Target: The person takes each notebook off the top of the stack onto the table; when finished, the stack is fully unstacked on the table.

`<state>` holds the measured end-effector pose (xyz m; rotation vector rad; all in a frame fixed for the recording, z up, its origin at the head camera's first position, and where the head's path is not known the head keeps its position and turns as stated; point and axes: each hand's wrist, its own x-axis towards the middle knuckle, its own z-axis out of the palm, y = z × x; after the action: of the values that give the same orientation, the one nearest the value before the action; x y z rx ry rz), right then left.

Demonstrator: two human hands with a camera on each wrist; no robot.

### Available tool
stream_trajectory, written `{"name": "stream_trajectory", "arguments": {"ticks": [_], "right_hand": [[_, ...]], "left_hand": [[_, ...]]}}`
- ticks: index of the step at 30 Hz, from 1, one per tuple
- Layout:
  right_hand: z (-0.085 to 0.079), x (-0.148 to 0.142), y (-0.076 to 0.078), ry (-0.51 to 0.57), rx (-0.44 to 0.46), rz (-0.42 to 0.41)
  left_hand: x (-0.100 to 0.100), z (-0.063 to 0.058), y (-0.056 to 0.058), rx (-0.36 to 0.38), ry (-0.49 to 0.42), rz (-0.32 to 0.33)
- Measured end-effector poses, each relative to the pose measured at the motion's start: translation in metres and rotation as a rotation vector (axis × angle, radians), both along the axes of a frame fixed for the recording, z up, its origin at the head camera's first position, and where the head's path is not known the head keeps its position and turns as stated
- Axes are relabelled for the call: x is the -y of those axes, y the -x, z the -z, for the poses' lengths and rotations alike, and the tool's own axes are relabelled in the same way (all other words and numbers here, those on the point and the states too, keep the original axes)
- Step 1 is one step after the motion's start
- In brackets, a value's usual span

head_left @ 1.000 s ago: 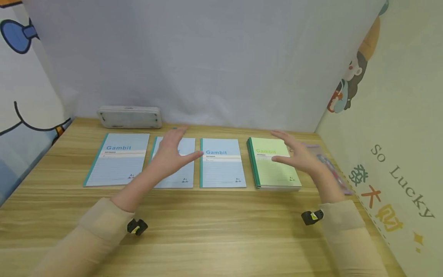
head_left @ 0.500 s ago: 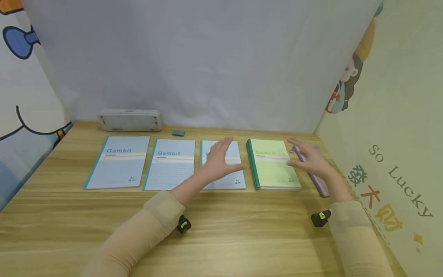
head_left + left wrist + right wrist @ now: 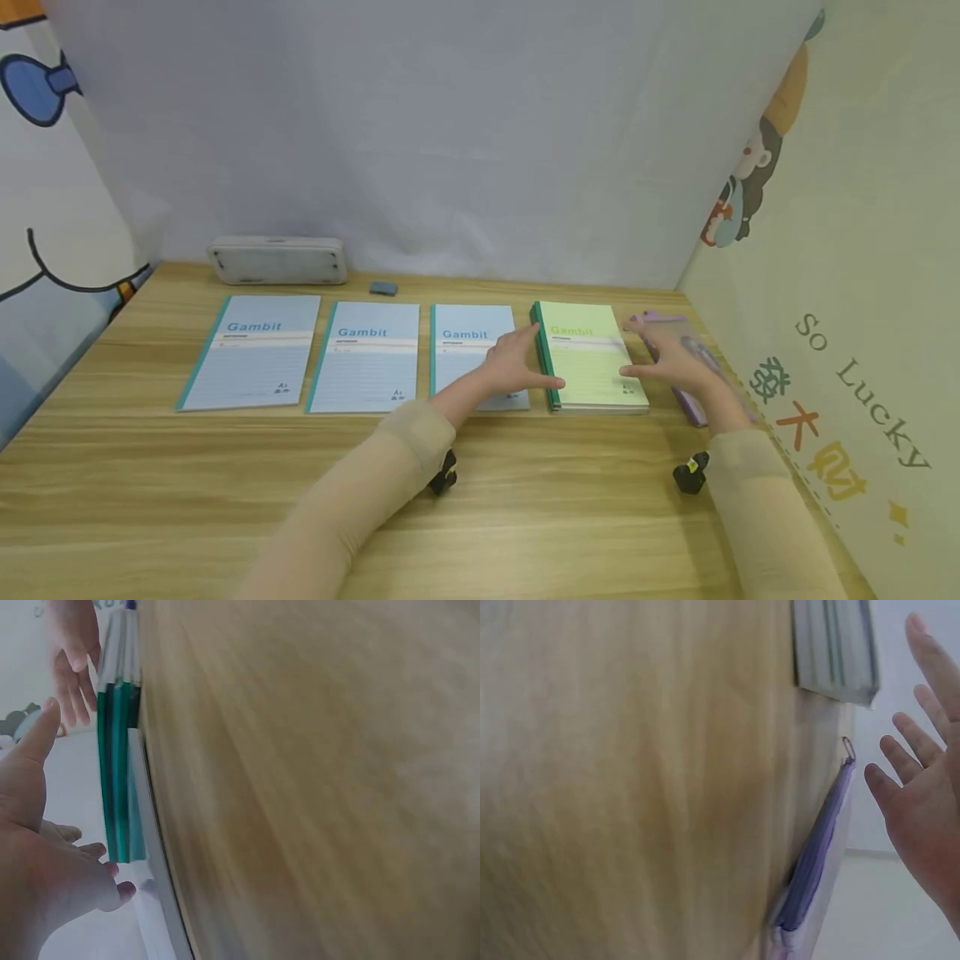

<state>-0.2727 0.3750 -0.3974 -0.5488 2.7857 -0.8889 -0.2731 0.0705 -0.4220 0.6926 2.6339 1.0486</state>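
A stack of notebooks [image 3: 588, 350] with a yellow-green cover on top and green spines lies at the right of a row on the table. My left hand [image 3: 513, 364], fingers spread, is at the stack's spine side, its thumb over the cover's edge. In the left wrist view the stack's green spines [image 3: 120, 772] stand just beyond the fingers. On the other side, my right hand [image 3: 671, 362] is spread between the stack and a purple zip pouch [image 3: 697, 410], thumb near the cover's right edge. The right wrist view shows its fingers [image 3: 904, 757] straight and holding nothing.
Three blue notebooks lie in a row: a left one [image 3: 251, 354], a middle one [image 3: 363, 358] and a right one [image 3: 453, 367] partly under my left arm. Behind them are a white pencil case [image 3: 277, 261] and a small grey block [image 3: 383, 288]. A printed wall [image 3: 862, 275] borders the right.
My left hand has moved right, from over the middle blue notebook to the green stack's spine. My right hand has shifted slightly right and lower, toward the stack's right side. The notebooks stay put.
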Motion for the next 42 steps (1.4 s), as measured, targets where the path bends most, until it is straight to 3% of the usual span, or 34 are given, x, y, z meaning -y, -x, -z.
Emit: {"name": "stream_trajectory", "arguments": {"ticks": [10, 20, 26, 35, 42], "right_hand": [[0.011, 0.002, -0.004, -0.022, 0.084, 0.003], [0.014, 0.003, -0.002, -0.03, 0.096, 0.025], [0.014, 0.002, -0.004, -0.007, 0.09, 0.028], [0.01, 0.0, -0.007, 0.191, 0.122, 0.021], [-0.005, 0.005, -0.012, 0.145, 0.071, 0.063]], "left_hand": [[-0.01, 0.006, 0.006, -0.038, 0.161, 0.003], [-0.011, 0.001, 0.0, -0.009, 0.138, -0.018], [-0.012, 0.004, 0.001, -0.011, 0.135, -0.02], [-0.012, 0.001, 0.004, 0.01, 0.008, 0.004], [-0.009, -0.005, 0.008, 0.006, -0.108, -0.018]]}}
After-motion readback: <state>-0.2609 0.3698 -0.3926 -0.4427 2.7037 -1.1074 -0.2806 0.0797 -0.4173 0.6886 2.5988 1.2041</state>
